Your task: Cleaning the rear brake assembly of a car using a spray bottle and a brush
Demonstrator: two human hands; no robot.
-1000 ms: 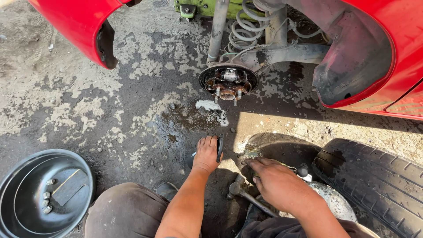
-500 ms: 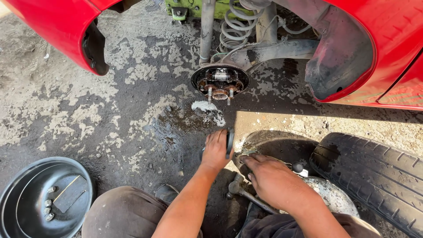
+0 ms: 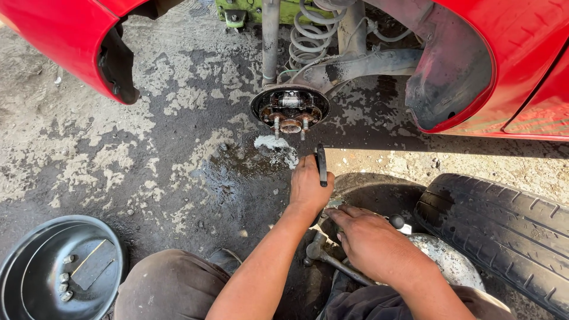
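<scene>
Head view looks down on a red car (image 3: 504,59) raised over stained, wet ground (image 3: 148,148), its wheel arch filling the top of the frame from the left fender to the right door edge. Under the arch hang a coil spring (image 3: 308,35) and a strut, and below them the bare hub (image 3: 290,108) with its studs faces the camera, well clear of everything on the ground. A tyre (image 3: 504,231) lies flat at the right, running off the lower right corner; just left of it sits a dark round drum (image 3: 379,192), partly hidden by the arms. At the lower left corner a black round pan (image 3: 35,261) holds a few nuts and a flat strip, and it is cut by the frame edge. The person's knees fill the bottom middle. The left hand (image 3: 308,189) is closed around a thin dark tool (image 3: 321,166), which stands nearly upright out of the fist, its tip pointing toward the hub but apart from it; a pale foamy patch (image 3: 275,145) lies on the ground between them. The right hand (image 3: 370,246) rests palm down with fingers loosely spread on the drum's near side, gripping nothing that can be seen. A metal hammer-like tool (image 3: 323,255) lies under the right wrist. Open ground stretches to the left between hub and pan; the right side is crowded by tyre and drum.
</scene>
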